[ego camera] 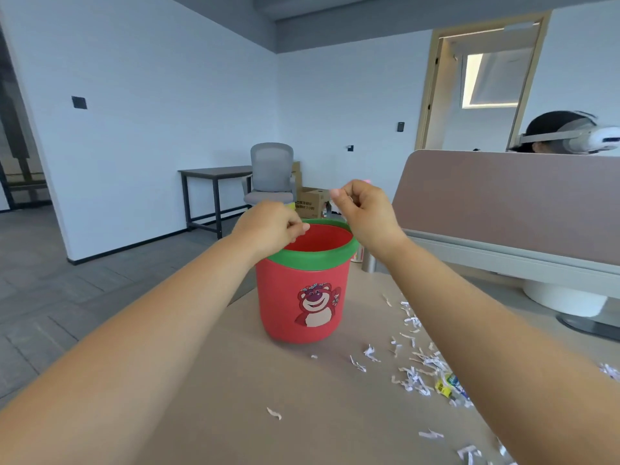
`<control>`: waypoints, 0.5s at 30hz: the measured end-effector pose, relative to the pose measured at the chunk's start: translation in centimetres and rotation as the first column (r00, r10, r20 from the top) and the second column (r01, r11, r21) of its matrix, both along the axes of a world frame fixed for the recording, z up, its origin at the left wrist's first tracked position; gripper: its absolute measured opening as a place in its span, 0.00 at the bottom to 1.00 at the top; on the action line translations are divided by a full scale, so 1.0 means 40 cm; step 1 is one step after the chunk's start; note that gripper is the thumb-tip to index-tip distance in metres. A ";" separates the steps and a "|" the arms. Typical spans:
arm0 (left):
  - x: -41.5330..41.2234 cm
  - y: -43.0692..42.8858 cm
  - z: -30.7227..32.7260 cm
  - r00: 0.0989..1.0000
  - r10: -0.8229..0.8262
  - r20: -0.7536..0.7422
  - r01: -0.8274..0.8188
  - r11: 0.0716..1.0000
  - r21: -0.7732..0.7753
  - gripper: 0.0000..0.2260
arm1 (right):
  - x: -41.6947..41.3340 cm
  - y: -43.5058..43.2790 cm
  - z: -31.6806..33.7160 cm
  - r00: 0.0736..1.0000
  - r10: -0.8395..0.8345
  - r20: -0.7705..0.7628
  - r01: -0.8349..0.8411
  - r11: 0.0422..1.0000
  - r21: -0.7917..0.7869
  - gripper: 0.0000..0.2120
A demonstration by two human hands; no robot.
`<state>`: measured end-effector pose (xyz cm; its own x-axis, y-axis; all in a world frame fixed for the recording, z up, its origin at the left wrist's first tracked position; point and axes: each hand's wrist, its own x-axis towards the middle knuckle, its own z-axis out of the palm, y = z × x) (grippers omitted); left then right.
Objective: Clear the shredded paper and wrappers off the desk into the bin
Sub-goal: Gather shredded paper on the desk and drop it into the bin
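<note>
"Head view: both fists over the bin (303, 290)?"

"Yes. The left hand (268, 226) is pinched shut at the rim, the right hand (364, 209) curled closed just above; what they hold I cannot tell. Best to open them directly over the mouth. Shredded paper (416, 374) and a wrapper (448, 387) lie on the surface (235, 380), below the right forearm."

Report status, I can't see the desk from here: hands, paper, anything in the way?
Left hand and right hand closed above the bin. Shredded paper on the desk, mostly right. Path clear.
</note>
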<state>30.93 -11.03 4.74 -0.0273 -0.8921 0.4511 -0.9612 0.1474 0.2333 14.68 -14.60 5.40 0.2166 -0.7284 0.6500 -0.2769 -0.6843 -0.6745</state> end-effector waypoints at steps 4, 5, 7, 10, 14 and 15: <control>0.030 0.040 -0.050 0.996 0.052 0.077 -0.030 0.964 -0.264 0.18 | 0.088 -0.034 0.035 0.997 0.070 0.019 -0.070 0.998 0.004 0.17; 0.037 0.049 -0.062 0.997 0.050 0.064 -0.030 0.957 -0.288 0.17 | 0.105 -0.045 0.034 0.997 0.081 0.007 -0.081 0.997 0.003 0.18; 0.049 0.065 -0.083 0.998 0.046 0.047 -0.032 0.965 -0.260 0.19 | 0.121 -0.069 0.024 0.996 0.065 -0.062 -0.065 0.998 0.002 0.17; 0.063 0.073 -0.103 0.999 0.044 0.029 -0.039 0.990 -0.135 0.19 | 0.110 -0.092 0.003 0.974 0.035 -0.223 -0.024 0.998 0.053 0.15; 0.062 0.068 -0.122 0.999 0.044 -0.024 -0.047 0.990 -0.132 0.19 | 0.082 -0.097 -0.017 0.917 0.032 -0.398 0.003 0.996 0.087 0.10; 0.060 0.066 -0.127 0.998 0.046 -0.038 -0.051 0.988 -0.143 0.19 | 0.077 -0.093 -0.020 0.914 0.034 -0.404 0.001 0.996 0.084 0.07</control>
